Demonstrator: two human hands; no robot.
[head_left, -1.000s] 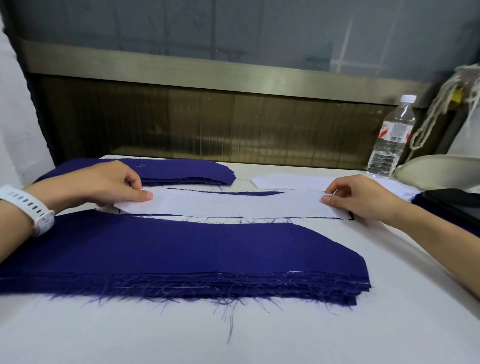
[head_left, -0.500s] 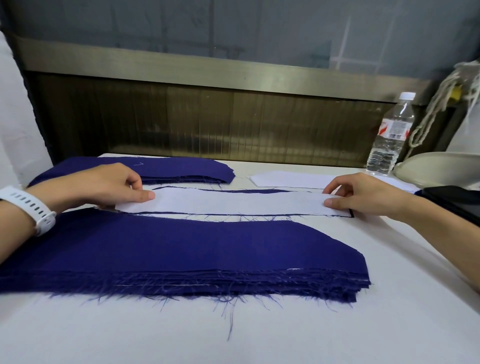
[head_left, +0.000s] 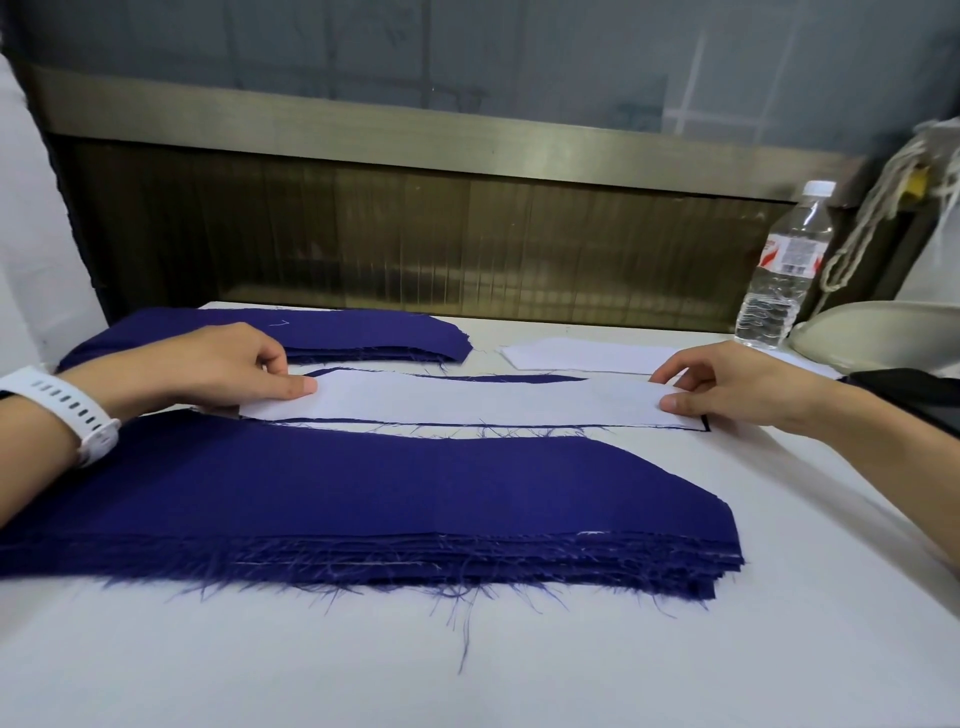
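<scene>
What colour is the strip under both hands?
White strip, over a navy piece; head view shows it best.

A long white strip (head_left: 478, 402) lies flat and lengthwise atop a navy fabric piece (head_left: 519, 378) of similar shape (only its thin dark edges peek out), just beyond a thick navy stack (head_left: 363, 493).

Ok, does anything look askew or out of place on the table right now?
The white strip sits slightly off the blue piece beneath: blue peeks out along its far edge and right end. The near blue stack has frayed edges, one long thread trailing onto the table. Nothing spilled.
</scene>
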